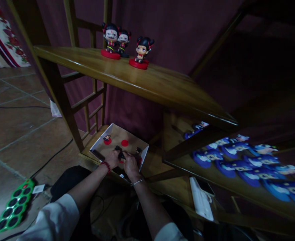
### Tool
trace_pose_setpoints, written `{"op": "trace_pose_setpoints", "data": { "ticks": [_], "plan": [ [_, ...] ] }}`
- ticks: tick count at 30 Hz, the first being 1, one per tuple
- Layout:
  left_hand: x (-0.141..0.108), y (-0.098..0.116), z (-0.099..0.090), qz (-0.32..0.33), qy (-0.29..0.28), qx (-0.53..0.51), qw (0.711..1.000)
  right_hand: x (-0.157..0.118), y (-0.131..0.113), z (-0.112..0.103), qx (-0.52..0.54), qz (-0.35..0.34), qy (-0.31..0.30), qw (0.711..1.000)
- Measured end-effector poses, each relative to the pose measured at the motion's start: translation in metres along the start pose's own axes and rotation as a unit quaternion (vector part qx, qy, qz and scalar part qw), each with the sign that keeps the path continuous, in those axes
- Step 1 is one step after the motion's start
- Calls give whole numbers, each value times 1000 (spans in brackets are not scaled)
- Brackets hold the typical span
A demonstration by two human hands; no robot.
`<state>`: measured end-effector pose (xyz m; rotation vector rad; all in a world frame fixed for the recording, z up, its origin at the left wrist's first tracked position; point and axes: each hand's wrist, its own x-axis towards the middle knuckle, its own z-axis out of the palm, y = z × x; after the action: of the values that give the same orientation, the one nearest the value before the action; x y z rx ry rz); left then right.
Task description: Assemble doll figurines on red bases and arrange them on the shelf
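An open box with white outer sides stands on the low wooden shelf. Over it, my left hand and my right hand meet, fingers closed around a small dark figurine. Details of the held piece are too dark to tell. In the box, a small figurine sits on a red disc at the back left, and a bare red disc lies near the middle. Another small figure is by the right wall.
Three black-haired figurines stand on the wooden shelf above my hands. Many blue figures fill the right shelf. A white object lies lower right; a green power strip and cables lie on the floor.
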<state>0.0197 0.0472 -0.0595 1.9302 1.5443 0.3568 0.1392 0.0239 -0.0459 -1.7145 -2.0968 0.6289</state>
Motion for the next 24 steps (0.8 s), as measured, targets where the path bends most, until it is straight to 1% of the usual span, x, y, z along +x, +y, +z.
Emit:
{"op": "trace_pose_setpoints", "data": {
  "ticks": [3,6,8,10,11,12,14,15,17,20,24],
  "plan": [
    [-2,0,-4,-6,4,-5,1000,-3,0,-4,13,-8,-1,1000],
    [-2,-3,-8,-26,12,-35,999,-3,1,-8,9,7,6,1000],
    [-1,-4,-10,-45,24,-68,996,-1,0,-10,5,28,16,999],
    [-1,-2,-13,-79,23,-135,987,1,0,-12,8,47,26,999],
    [-1,-1,-14,-104,11,-191,976,3,0,-13,15,56,29,998],
    [-1,1,-15,-134,-7,-261,956,5,0,-14,27,67,31,997],
    [-2,6,-16,-180,-46,-404,895,8,2,-16,63,89,33,994],
    [-3,9,-17,-193,-57,-463,864,9,3,-17,83,98,32,991],
    [-4,12,-19,-197,-61,-542,815,11,5,-18,117,105,31,987],
    [-5,14,-22,-197,-51,-600,774,11,4,-20,143,101,40,984],
    [-6,14,-24,-206,-34,-637,742,9,-6,-28,139,115,44,983]
  ]
}}
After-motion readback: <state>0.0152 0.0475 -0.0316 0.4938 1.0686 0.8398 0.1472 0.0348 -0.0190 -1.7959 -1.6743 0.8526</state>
